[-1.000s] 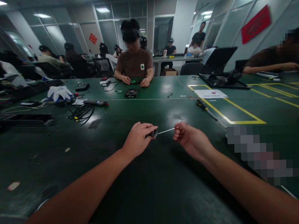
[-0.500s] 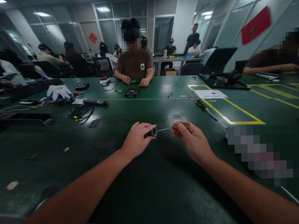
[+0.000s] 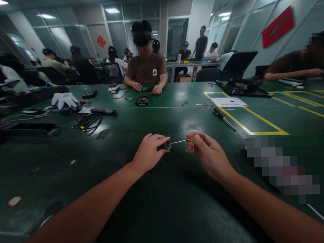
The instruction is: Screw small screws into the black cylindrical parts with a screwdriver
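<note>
My left hand [image 3: 149, 152] is closed around a short black cylinder [image 3: 167, 144], its round, rimmed end turned toward the right. Within that end some dark detail shows, too small to make out. Between the fingers of my right hand [image 3: 208, 150] is a slim screwdriver [image 3: 178, 141] with a thin metal shaft and a reddish handle, mostly hidden by the fingers. Its shaft points left at the cylinder's end; whether the tip touches it I cannot tell. Both hands are held above the green table [image 3: 165, 206].
A yellow-and-black screwdriver [image 3: 224, 118] lies beyond my right hand, near a paper sheet [image 3: 229, 101]. To the left are black cables [image 3: 89, 122], a dark pen-like tool [image 3: 103, 111] and white gloves [image 3: 65, 100]. Across the table a person [image 3: 145, 69] handles a green circuit board [image 3: 147, 88].
My hands stay nearly in place, with the screwdriver and cylinder shifted only slightly. In the background, a standing person has moved to the left.
</note>
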{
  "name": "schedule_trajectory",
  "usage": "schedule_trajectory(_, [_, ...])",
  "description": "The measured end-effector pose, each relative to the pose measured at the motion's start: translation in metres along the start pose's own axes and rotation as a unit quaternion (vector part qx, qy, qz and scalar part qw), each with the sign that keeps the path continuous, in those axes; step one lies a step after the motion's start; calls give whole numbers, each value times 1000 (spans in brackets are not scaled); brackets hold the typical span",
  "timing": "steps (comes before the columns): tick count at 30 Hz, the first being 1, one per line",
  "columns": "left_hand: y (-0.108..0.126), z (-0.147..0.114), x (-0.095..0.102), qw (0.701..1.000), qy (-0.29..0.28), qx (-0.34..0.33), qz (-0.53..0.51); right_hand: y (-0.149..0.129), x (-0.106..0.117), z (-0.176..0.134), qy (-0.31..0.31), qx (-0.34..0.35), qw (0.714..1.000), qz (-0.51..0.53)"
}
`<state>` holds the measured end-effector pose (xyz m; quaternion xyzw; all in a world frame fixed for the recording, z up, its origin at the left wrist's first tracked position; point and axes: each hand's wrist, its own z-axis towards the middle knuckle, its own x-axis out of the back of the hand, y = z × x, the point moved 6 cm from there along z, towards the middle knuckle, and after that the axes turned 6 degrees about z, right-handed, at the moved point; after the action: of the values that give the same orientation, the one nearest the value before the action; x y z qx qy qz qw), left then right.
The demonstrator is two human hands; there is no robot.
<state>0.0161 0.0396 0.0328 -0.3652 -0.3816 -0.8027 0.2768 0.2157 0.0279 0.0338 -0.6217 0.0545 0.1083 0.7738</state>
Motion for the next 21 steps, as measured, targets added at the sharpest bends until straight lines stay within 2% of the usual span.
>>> schedule_trajectory(6, [1,0,0,1000,-3,-5,-13,4,5,0,45,0,999,-27])
schedule_trajectory(13, [3,0,1,1000,-5,-8,-22,0,4,-2,22,0,999,-49])
schedule_trajectory(21, [3,0,-3,1000,-17,-3,-21,-8,-4,-5,24,10,1000,-15])
